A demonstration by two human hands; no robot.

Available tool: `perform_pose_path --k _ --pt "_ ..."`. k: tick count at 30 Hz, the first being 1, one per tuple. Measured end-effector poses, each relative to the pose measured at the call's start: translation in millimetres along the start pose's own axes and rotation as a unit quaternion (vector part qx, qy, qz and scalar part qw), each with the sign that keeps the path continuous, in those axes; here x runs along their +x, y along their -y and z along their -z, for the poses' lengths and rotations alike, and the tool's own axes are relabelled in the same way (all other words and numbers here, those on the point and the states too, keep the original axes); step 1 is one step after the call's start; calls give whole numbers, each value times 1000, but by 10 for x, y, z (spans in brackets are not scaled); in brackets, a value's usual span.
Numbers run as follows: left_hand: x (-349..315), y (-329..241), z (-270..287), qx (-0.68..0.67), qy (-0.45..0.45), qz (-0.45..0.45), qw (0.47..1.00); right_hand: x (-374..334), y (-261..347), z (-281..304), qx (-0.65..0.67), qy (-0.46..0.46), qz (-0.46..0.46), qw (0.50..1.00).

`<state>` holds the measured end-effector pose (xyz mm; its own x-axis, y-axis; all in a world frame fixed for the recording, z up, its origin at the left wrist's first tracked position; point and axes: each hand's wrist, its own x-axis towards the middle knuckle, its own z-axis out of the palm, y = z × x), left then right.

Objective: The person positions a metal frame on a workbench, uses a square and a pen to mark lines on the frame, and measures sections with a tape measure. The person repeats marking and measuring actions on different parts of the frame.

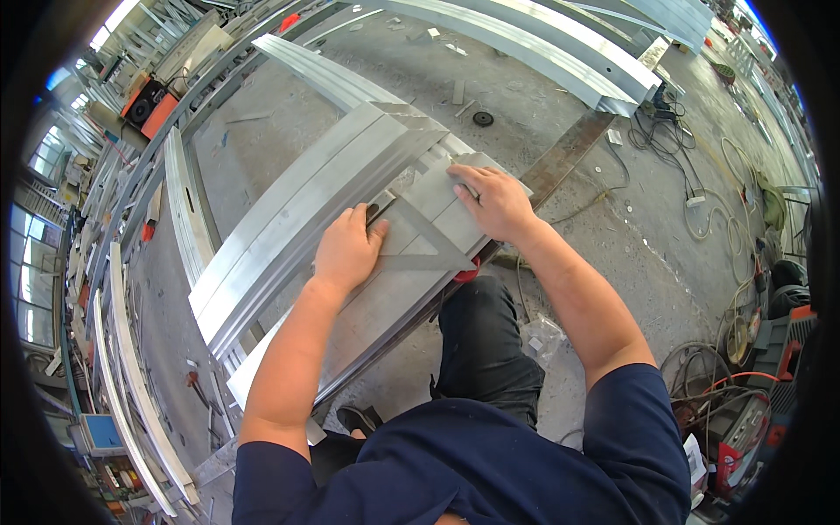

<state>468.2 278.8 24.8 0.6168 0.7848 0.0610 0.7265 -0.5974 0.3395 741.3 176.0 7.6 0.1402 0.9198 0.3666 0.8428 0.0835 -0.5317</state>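
A grey metal set square [437,229], triangular with an open middle, lies on a flat silvery metal plate [350,319] in front of me. My left hand [348,249] grips its left corner between thumb and fingers. At the plate's far end, my right hand [494,199] is closed, with curled fingers near the square's upper edge; a small thin tip shows at the fingertips, too little to name. Beyond the plate rests a stack of long silvery metal profiles [289,201]. A red object [468,271] sits at the plate's near edge, partly hidden by the square.
Long metal channels [542,52] lie at the far side, and more lengths [144,376] at the left. A black disc [482,118] is on the concrete floor. Cables [700,192] and a red-and-grey machine [744,437] occupy the right. My leg [490,350] is beside the plate.
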Motion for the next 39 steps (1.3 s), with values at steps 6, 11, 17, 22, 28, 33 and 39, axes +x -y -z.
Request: perform_pose_path --k 6,11,17,22,28,33,39 --pt "-149 -337 -74 91 -7 44 995 -2 5 -7 -6 5 -11 1000" --pt "-141 -400 -15 88 5 56 995 29 -57 10 -38 -9 34 999" --pt "-135 -406 2 88 21 70 993 137 293 155 6 25 -81 996" --pt "-114 -439 9 91 26 70 993 100 223 61 42 -87 -58 994" --pt "-134 -390 -42 104 4 65 992 228 356 -21 235 50 -91 966" --pt "-138 -393 -47 109 -7 61 992 327 350 -96 176 84 -70 978" --pt "-94 -406 -51 106 6 64 992 296 317 -89 99 82 57 990"
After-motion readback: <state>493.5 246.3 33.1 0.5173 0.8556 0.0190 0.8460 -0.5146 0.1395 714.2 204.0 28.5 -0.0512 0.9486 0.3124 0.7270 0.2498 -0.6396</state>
